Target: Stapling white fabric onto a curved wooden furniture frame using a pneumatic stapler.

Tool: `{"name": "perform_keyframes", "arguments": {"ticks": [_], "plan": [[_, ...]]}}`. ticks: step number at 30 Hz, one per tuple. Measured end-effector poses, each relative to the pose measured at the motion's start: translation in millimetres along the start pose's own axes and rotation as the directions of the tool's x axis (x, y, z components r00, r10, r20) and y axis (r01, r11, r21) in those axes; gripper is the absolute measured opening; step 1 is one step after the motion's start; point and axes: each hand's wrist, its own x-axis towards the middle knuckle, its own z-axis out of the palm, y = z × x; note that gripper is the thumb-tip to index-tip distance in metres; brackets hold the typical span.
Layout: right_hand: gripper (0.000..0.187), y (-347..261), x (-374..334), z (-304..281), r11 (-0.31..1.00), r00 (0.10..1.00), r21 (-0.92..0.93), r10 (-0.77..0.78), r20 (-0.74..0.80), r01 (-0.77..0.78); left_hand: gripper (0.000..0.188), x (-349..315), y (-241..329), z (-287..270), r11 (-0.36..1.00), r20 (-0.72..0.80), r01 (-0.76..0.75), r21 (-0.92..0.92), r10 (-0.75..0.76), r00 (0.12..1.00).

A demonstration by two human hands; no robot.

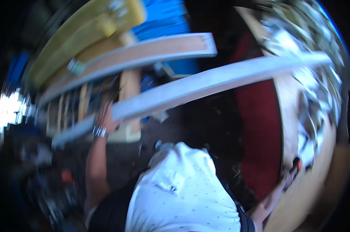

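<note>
My left hand (106, 118), with a metal watch on its wrist, is closed on the near edge of a long, narrow padded board (190, 86) covered in pale cloth. This board runs slantwise from the left up to the far right, where its end lies over a worktable. Low on the right, my right hand (286, 181) is closed around a small black-and-orange hand tool (297, 164), held over the table's edge. Motion blur hides the tool's exact kind.
Beyond the board is a similar long frame (159, 48) on a wooden stand. Yellow foam (88, 38) and blue material (163, 19) sit behind it. At right, a worktable (294, 201) with a red side (259, 131) bears heaped pale cloth (312, 92). Scraps litter the dark floor.
</note>
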Motion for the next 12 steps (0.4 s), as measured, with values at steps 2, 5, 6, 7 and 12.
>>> {"name": "perform_keyframes", "arguments": {"ticks": [2,5,6,7,12], "plan": [[0.062,86,134,63,0.951,0.934,-0.095,-0.307,-0.180,0.294,0.100,24,26,-3,1.000,0.001,0.001,0.001,-0.001,1.000],[0.072,14,209,90,0.780,0.914,-0.595,-0.364,-0.178,0.194,0.101,33,58,2,0.990,0.035,0.134,0.033,-0.135,0.990],[0.077,-13,209,88,0.682,0.910,-0.723,-0.362,-0.202,0.111,0.102,37,71,1,0.991,0.051,0.134,0.025,-0.136,0.989],[0.080,-53,201,108,0.693,0.687,-0.663,-0.629,-0.364,0.284,0.103,41,82,0,0.992,0.063,0.126,0.016,-0.127,0.990],[0.093,-304,37,45,0.063,0.047,-0.061,-0.968,-0.246,0.996,0.106,61,118,-11,0.999,0.152,0.053,0.012,-0.054,0.987]]}}
